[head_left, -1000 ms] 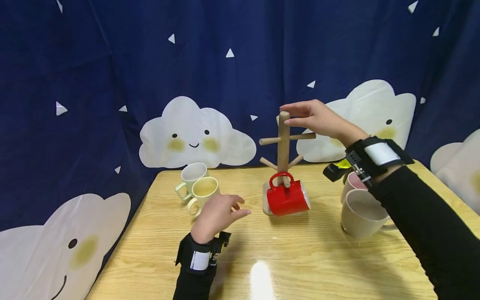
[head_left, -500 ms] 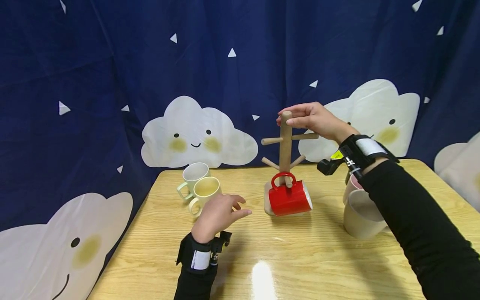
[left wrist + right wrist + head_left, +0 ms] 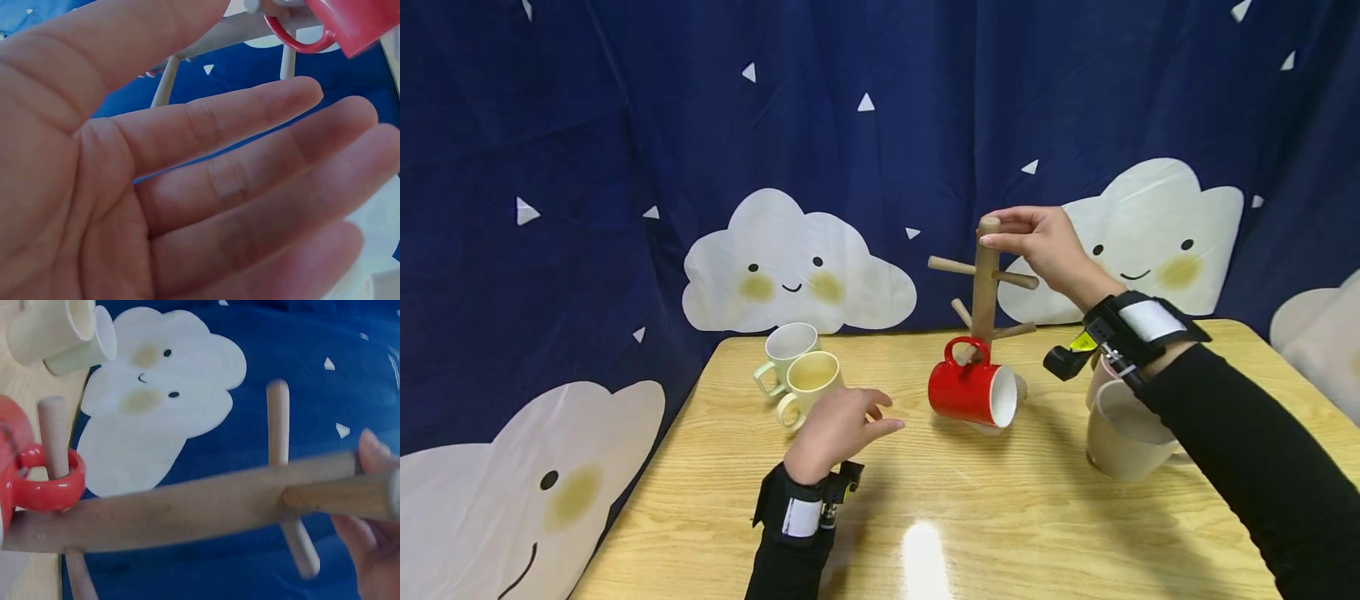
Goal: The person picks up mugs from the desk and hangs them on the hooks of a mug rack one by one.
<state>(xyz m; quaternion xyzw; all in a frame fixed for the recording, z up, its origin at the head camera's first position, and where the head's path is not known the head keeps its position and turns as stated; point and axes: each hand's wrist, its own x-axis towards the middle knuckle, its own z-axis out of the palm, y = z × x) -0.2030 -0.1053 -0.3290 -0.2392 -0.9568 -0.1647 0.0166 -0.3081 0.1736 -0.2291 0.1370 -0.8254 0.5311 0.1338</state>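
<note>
A wooden mug tree [image 3: 984, 296] stands toward the back of the table, its pegs sticking out at two heights. From a lower front peg a red mug [image 3: 961, 392] hangs by its handle, lying sideways with its white inside facing right. My right hand [image 3: 1043, 242] pinches the top of the post between thumb and fingers. In the right wrist view the mug's handle [image 3: 53, 487] loops round the peg. My left hand [image 3: 838, 429] hovers over the table left of the mug, holding nothing, its fingers loosely extended in the left wrist view.
A pale green mug [image 3: 790, 342] and a yellow mug [image 3: 814, 375] stand close together at the back left, near the left hand. On the right, a cream mug [image 3: 1123, 433] stands before a pink mug [image 3: 1102, 375], both partly behind the right arm. A blue curtain [image 3: 880, 142] hangs behind.
My right hand has turned the mug tree and moved slightly right with its top. The red mug has swung with it, showing more of its white inside. The left hand stays still.
</note>
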